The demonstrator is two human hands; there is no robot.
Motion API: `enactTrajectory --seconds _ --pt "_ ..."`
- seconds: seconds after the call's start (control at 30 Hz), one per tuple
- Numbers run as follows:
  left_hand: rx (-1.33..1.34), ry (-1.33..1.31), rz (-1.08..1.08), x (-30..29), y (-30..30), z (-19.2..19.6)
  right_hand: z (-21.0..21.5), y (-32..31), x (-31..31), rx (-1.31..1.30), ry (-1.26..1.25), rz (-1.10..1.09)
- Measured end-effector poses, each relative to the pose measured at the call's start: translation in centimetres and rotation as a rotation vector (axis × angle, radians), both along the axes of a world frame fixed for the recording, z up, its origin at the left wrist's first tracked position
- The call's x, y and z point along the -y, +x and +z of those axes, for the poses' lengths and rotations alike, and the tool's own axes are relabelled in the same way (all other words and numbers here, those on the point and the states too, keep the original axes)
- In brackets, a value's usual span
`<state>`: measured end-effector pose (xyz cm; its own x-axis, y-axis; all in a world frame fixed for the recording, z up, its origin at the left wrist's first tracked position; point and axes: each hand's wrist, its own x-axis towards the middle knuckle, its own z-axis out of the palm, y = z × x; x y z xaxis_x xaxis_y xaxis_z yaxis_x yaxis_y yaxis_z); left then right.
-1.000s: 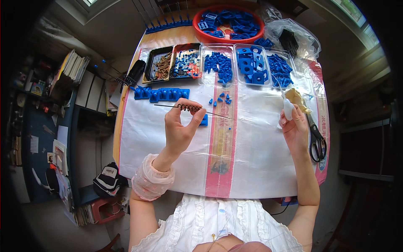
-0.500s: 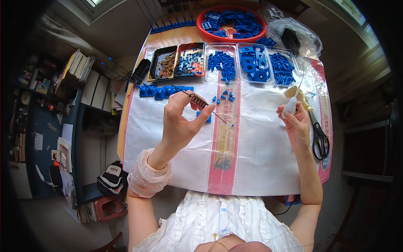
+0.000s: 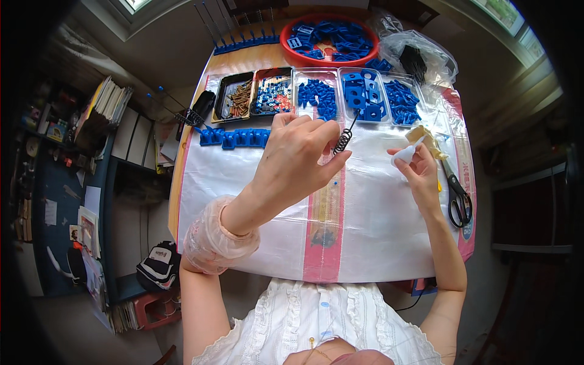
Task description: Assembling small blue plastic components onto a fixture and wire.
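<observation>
My left hand (image 3: 301, 152) is over the middle of the table, fingers closed on a black coil spring (image 3: 343, 141) with a straight wire end that points up toward the trays. In my right hand (image 3: 421, 173), a small white squeeze bottle (image 3: 403, 157) with a thin nozzle is pinched, lying tilted in the fingers. Left of my left hand is a row of blue plastic clip-like parts (image 3: 234, 139). A tiny blue piece (image 3: 335, 183) lies on the sheet below the spring. My left hand covers part of the sheet behind it.
Trays hold brown screws (image 3: 239, 100), small mixed pieces (image 3: 274, 96), blue cone-like parts (image 3: 317, 97), blue plates (image 3: 364, 94) and more blue parts (image 3: 401, 100). Behind are a red basin (image 3: 331, 62) and plastic bag (image 3: 435, 52). Scissors (image 3: 460, 204) and crumpled yellowish material (image 3: 427, 139) lie right.
My left hand has moved right and turned, swinging the spring's wire end from upper left to upward. The right hand has shifted slightly left, and the bottle leans over more.
</observation>
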<state>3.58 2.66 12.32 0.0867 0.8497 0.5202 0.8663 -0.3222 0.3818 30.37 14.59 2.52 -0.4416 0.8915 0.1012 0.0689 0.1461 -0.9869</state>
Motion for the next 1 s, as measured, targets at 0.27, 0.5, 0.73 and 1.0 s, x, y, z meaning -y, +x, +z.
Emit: enactTrajectory --seconds 0.27,0.5,0.73,1.0 --pt "0.056 0.003 0.013 0.9 0.0 -0.2 0.0 -0.4 -1.9 0.312 0.175 -0.087" --pt "0.087 -0.013 0.038 1.6 0.1 -1.1 -1.5 -2.9 -3.9 0.433 0.333 -0.044" --pt "0.088 -0.039 0.046 1.3 -0.5 -1.8 -2.2 -2.6 -4.1 0.478 0.354 -0.047" --pt "0.115 -0.038 0.016 0.5 0.1 -2.2 -0.7 -2.5 -3.7 0.569 0.315 0.001"
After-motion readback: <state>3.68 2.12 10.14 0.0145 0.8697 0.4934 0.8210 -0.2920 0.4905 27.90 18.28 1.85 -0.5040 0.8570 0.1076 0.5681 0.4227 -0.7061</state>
